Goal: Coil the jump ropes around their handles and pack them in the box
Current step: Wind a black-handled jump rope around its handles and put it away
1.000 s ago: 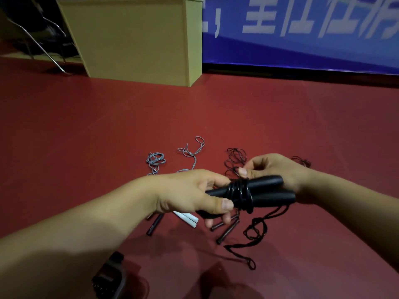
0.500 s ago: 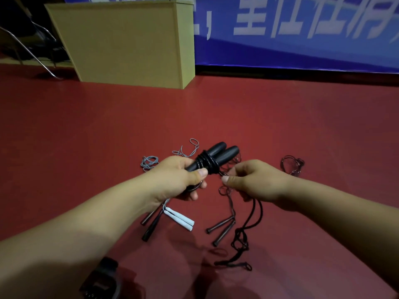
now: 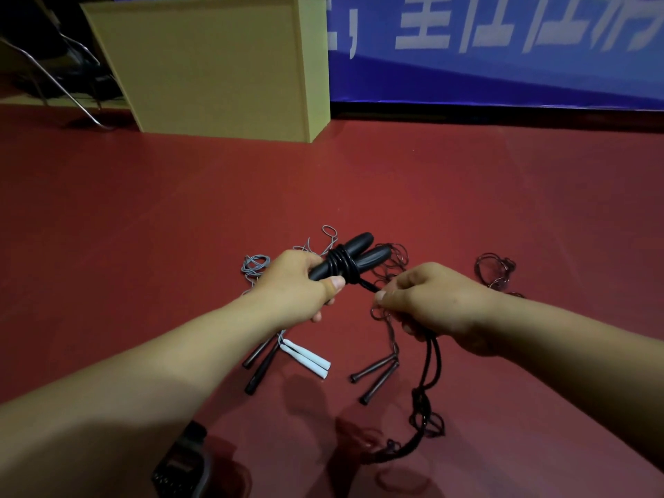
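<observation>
My left hand [image 3: 298, 282] grips a pair of black jump rope handles [image 3: 359, 251], held side by side and pointing away to the right, with several turns of black rope [image 3: 341, 266] wound round their middle. My right hand [image 3: 427, 300] pinches the free black rope just right of the coil; the slack [image 3: 427, 375] hangs from that hand to a tangle on the red floor. The tan cardboard box [image 3: 215, 62] stands on the floor at the back left.
On the floor below my hands lie white handles [image 3: 309, 357] with grey cord [image 3: 255, 264], dark slim handles [image 3: 260, 364], another dark pair [image 3: 377, 375], and thin dark rope loops [image 3: 494, 269] at right. A black device [image 3: 179, 465] sits near the bottom edge. A blue banner [image 3: 503, 48] backs the scene.
The handles swung from lying crosswise between both hands to pointing away in my left hand alone. My right hand left the handles and took the free rope, staying beside the coil.
</observation>
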